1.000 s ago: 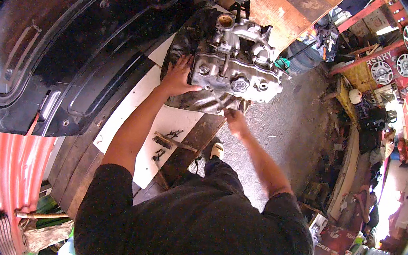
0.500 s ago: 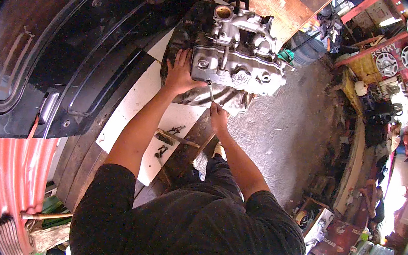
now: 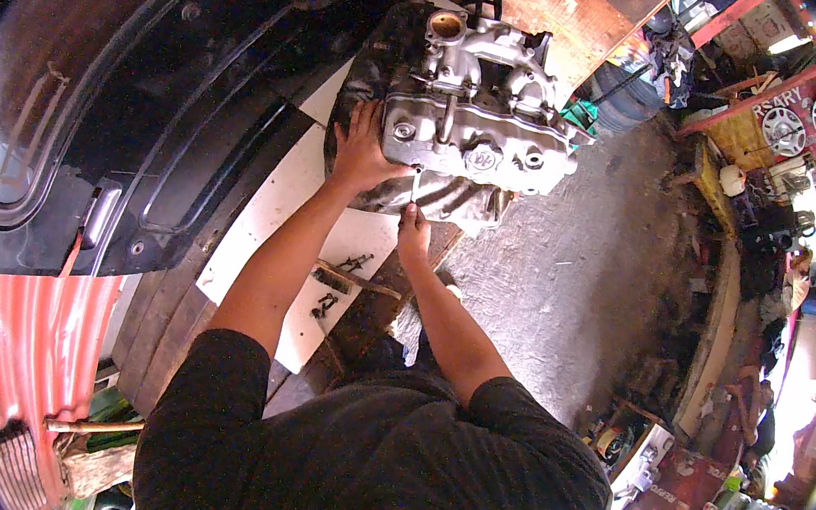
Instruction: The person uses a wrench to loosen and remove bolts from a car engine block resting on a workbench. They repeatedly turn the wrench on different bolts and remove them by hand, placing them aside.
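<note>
A silver engine (image 3: 458, 125) with a round filler cap (image 3: 482, 158) on its cover sits at the far edge of the bench. My left hand (image 3: 361, 156) rests against its left end, fingers spread flat and thumb reaching to the head of a slim metal wrench (image 3: 416, 187). That head meets the cover's near edge; the fastener under it is too small to make out. Closed around the wrench's near end is my right hand (image 3: 414, 235), its handle pointing almost straight toward me.
Bolts (image 3: 326, 304) and a wooden-handled brush (image 3: 333, 278) lie on the white board (image 3: 265, 229). A dark car panel (image 3: 62, 115) fills the left. To the right is concrete floor (image 3: 572, 274), with cluttered shelves beyond. A tyre (image 3: 626, 104) stands behind the engine.
My right hand has swung a little to the left, bringing the wrench handle from a slant to nearly straight. The left hand stays on the engine.
</note>
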`<state>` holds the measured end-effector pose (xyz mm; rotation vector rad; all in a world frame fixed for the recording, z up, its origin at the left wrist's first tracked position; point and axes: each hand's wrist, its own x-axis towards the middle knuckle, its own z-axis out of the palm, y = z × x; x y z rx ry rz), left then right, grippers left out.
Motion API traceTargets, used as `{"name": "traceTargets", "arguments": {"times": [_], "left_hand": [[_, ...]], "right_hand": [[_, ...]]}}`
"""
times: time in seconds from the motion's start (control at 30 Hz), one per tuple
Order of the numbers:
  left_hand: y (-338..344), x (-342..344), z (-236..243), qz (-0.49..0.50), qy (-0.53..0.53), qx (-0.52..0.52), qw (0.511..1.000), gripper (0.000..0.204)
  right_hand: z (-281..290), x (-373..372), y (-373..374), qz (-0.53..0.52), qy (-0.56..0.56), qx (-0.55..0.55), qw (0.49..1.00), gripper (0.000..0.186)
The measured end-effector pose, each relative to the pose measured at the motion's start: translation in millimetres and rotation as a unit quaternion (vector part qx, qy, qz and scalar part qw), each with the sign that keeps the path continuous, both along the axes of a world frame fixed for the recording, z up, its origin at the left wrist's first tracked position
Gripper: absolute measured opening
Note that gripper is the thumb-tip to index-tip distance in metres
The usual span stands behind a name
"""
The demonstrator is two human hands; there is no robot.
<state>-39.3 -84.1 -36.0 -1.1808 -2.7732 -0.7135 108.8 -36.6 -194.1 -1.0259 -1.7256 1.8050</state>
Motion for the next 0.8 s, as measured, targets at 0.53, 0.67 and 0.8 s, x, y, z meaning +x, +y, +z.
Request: {"name": "traceTargets", "arguments": {"times": [0.53,0.67,0.8], "left_hand": [[-18,-14,21,-0.052,-0.034,-0.109,0.992,0.126],[-17,-22,0,-0.064,-0.009,-0.083,0.994,0.125],[-17,-21,7,-0.079,-0.021,-0.096,0.992,0.125]], "right_hand": [[93,32,91,0.202,-0.258,0.366,0.871,0.048],[124,33,134,0.242,-0.226,0.542,0.773,0.048],[191,24,127,0.325,-0.383,0.528,0.685,0.053]]}}
